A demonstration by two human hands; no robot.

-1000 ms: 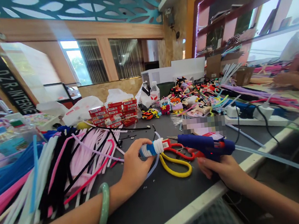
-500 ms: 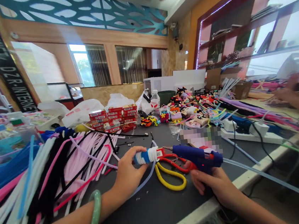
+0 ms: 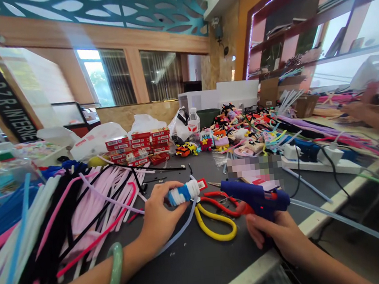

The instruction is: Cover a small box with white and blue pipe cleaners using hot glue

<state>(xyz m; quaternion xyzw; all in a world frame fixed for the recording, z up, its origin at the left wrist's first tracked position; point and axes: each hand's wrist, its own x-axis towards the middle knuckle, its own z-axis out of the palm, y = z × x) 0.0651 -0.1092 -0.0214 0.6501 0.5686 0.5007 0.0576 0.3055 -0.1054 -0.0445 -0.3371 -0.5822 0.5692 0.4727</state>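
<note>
My left hand (image 3: 159, 215) is closed around a small red box wrapped in blue and white pipe cleaner (image 3: 183, 192). The box's bare red end (image 3: 202, 184) sticks out to the right. In my right hand (image 3: 273, 232) is a dark blue hot glue gun (image 3: 254, 196), its metal nozzle pointing left, close to that red end. A long clear glue stick (image 3: 347, 224) trails from the gun's back. Below the two hands, yellow-handled scissors (image 3: 217, 234) lie on the dark table. Red handles (image 3: 221, 202) lie behind them, partly hidden by the gun and my fingers.
Bundles of pipe cleaners (image 3: 94, 206) cover the left side. Stacked red boxes (image 3: 139, 145), a plastic bottle (image 3: 193, 121) and small plush figures (image 3: 221, 141) stand at the back. A power strip (image 3: 320, 164) with cables lies right. Another person's arm (image 3: 372, 113) shows at far right.
The wrapped box's red end has tilted up a little, and the glue gun has shifted slightly right. My view has turned slightly, moving the background left.
</note>
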